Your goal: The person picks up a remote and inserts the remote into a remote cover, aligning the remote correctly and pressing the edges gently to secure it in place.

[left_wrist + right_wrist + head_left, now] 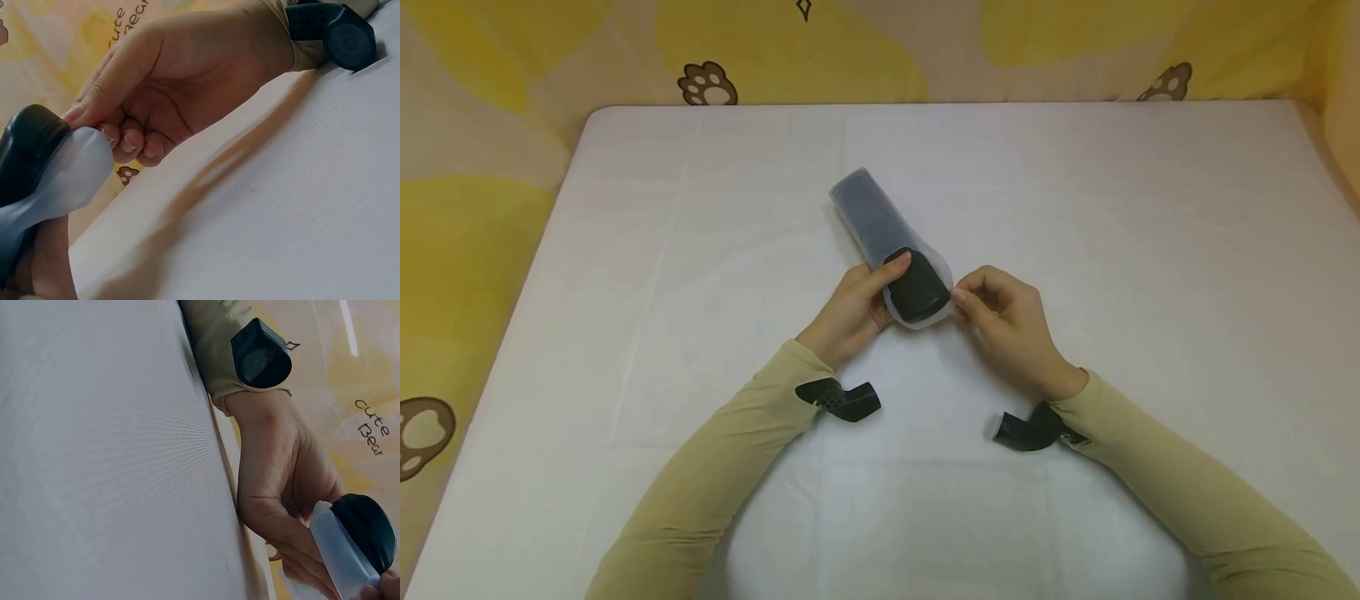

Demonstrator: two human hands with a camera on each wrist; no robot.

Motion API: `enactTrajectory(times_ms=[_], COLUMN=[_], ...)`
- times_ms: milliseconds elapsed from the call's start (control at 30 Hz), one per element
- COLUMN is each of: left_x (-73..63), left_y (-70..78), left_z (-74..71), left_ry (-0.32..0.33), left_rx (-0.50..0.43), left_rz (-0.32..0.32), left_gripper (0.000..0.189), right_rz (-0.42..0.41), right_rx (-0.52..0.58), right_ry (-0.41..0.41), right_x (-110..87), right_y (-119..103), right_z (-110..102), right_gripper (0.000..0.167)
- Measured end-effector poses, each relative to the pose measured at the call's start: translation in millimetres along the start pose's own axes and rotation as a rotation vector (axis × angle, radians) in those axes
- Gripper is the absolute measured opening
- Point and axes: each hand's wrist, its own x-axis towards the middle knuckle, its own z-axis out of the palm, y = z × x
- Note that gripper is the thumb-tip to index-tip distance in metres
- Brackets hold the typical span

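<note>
A long dark device shaped like a remote control (pixel 919 287) sits in a translucent flexible cover (pixel 867 210). Its rounded near end shows bare through the cover's opening. My left hand (pixel 852 310) grips device and cover together, thumb on the bare dark part and fingers beneath; the right wrist view shows this left hand (pixel 284 469) from the side. With thumb and forefinger, my right hand (pixel 1011 321) pinches the cover's edge at the near right corner. In the left wrist view the right hand (pixel 169 81) has its fingertips at the cover's pale rim (pixel 87 162).
A white-covered table (pixel 587 333) lies under both hands. Yellow patterned cloth (pixel 820 58) rises behind its far edge and along the left side. A dark wrist camera is fixed at each sleeve cuff, left (pixel 842 398) and right (pixel 1033 429).
</note>
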Motion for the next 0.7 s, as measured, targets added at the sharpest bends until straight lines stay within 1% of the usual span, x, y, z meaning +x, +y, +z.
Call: enactTrajectory(times_ms=[267,433,567,700], left_x=[0.5,0.8,1.3,1.9], left_y=[0.8,1.2,1.7,3.0], left_z=[1.3,1.3,1.5,1.8], left_ry=[0.028,0.042,0.06,0.075], left_rx=[0.023,0.039,0.092,0.162], left_rz=[-0.003,-0.006,0.005,0.018], left_gripper=[0.016,0.017,0.024,0.033], right_rz=[-0.024,-0.042,-0.045,-0.087], right_rx=[0.003,0.008,0.006,-0.055], right_ry=[0.004,0.021,0.042,0.053], right_x=[0.7,0.4,-0.3,-0.8], right_y=[-0.1,-0.1,0.2,1.9], right_z=[-1.0,0.0,0.5,0.4], right_gripper=[0.007,0.008,0.008,0.009])
